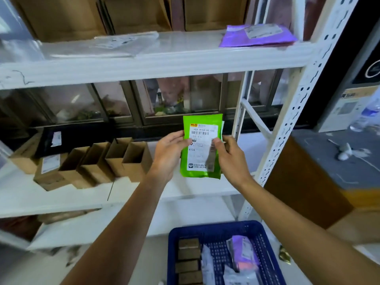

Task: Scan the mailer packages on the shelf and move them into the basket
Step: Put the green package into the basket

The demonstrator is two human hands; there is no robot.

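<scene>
Green glossy flat mailer (pixel 202 128) gripped by both hands, left hand (pixel 170 153), right hand (pixel 230 155).

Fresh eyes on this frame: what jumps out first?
The bright green mailer at centre, held upright with its label facing the camera, pinched at its side edges by the left hand and right hand. Next, the blue basket at the bottom, holding small brown boxes and bagged mailers. Then the purple mailer lying on the upper shelf at right.
</scene>
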